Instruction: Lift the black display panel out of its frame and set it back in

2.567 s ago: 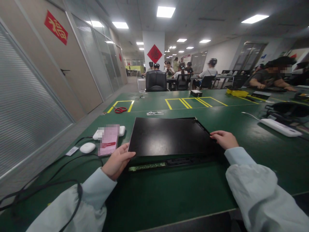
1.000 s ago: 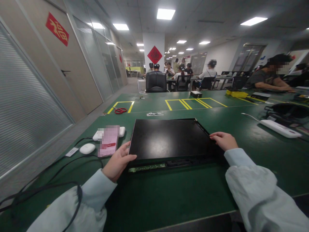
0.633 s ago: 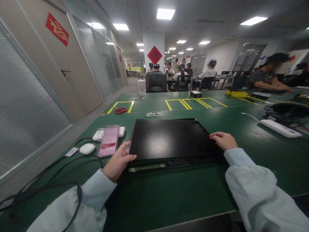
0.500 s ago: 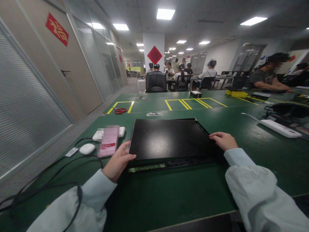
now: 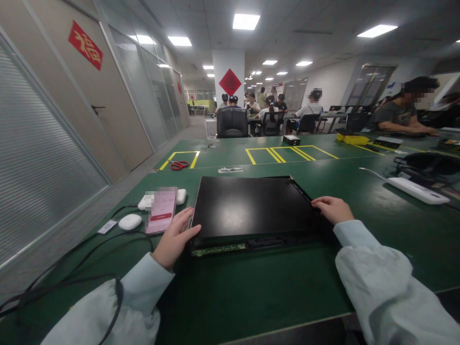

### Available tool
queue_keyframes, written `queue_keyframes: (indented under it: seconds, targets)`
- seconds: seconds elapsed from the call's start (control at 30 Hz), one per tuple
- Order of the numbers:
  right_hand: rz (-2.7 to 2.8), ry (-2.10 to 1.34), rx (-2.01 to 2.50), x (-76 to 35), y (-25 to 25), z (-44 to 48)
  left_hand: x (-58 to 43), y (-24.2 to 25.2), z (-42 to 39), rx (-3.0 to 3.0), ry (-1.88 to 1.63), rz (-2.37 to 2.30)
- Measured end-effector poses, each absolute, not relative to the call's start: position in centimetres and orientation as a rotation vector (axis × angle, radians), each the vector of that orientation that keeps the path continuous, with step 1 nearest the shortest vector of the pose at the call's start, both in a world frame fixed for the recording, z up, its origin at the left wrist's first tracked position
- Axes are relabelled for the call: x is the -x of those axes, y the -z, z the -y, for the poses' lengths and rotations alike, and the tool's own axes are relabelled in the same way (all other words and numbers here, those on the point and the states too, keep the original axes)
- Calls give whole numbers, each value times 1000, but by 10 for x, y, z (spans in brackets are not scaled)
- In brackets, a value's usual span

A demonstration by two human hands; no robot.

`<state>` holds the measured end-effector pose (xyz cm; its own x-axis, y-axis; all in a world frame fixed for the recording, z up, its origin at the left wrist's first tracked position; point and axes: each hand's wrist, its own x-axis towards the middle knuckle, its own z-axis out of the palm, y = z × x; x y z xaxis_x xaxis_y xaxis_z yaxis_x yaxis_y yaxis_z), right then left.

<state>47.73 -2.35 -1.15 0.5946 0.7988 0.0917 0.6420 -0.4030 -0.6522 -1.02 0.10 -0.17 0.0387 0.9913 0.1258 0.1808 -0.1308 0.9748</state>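
A flat black display panel [image 5: 251,206] lies on the green table [image 5: 251,287] in front of me, with a narrow green circuit strip [image 5: 219,249] showing under its near edge. My left hand [image 5: 174,237] grips the panel's near left corner, thumb on top. My right hand [image 5: 332,208] holds the panel's right edge, fingers curled over it. Both arms wear pale sleeves.
Left of the panel lie a phone [image 5: 161,216], a white power bank [image 5: 181,195] and a white puck [image 5: 130,221] with black cables. Red scissors [image 5: 178,165] sit further back, a white power strip [image 5: 417,190] at right. People sit at tables behind.
Almost nothing has moved. Both hands stay on the panel's edges; my left hand has slid a touch along the corner.
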Motion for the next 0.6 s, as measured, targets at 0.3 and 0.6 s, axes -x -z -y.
queue_keyframes:
  seconds: [0.3,0.6]
  targets:
    - [1135,-307,2141,-479,13,23,20,21,-12,-1606,-990,-1359]
    - [1155,-281,2179,-477,10,24,20,17,-12,-1709,-890,-1467]
